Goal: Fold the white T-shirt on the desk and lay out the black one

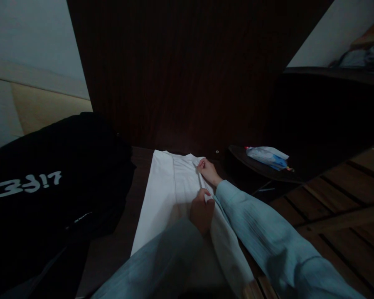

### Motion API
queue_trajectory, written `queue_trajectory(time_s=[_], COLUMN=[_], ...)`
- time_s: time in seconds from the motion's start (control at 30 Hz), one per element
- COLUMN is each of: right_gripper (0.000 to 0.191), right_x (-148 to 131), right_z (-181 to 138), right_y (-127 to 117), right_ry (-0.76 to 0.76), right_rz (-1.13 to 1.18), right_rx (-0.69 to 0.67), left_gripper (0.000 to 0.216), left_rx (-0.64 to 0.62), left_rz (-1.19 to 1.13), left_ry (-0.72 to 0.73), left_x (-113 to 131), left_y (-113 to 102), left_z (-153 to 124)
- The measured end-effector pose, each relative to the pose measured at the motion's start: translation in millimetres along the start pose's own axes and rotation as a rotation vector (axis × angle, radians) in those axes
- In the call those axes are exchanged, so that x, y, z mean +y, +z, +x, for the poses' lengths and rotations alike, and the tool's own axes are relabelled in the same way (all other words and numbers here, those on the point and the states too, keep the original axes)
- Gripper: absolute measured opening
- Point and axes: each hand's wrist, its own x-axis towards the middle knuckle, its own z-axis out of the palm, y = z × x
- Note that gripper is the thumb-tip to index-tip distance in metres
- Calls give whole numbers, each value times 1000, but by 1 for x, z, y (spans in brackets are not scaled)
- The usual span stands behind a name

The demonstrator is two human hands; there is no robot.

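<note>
Faces a dark brown panel [180, 74] rising across the far side. Has a black garment [93, 170] with white lettering [28, 185] heaped along the left, and wooden slats [349, 197] low on the right. Stands over a dark wooden worktop [110, 249], showing just right of the black heap. Has a white garment [162, 195] spread there in the middle, with a long seam and a part extending toward the near right. Wears light blue-green sleeves [252, 220], with the left one crossing the garment's near part in shadow. Shows a white-and-blue plastic packet [266, 155] on a dark curved ledge [241, 158], right of the hands. Pinches the garment's far right edge in the nearly closed fingertips of the right hand [207, 171]. Rests the left hand [202, 211] nearer along the same edge, with fingers curled; cannot tell a grip there from a mere touch.
</note>
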Motion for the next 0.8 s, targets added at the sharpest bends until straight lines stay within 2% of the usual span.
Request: queue_trajectory(time_s=[0.07,0.17,0.37,0.6,0.7,0.8], right_gripper=[8,9,13,18,18,16], right_x=[-1,-2,-11,-18,-17,-16], right_z=[2,0,-2,-14,-14,-10], right_y=[2,9,21,38,40,39], right_ry=[-29,-56,-47,-82,-47,7], right_rz=[29,-17,-125,-411,-396,-276], right_rx=[35,-10,57,-77,-74,-59], left_gripper=[11,12,20,18,21,28], left_rx=[3,13,127,219,274,351], left_rz=[-4,-34,-121,-162,-122,-38], left_ry=[-3,-48,-56,-100,-54,-19], left_x=[2,6,6,2,1,-2], left_y=[-2,-3,-5,-7,-6,-4], left_z=[0,-1,1,3,5,6])
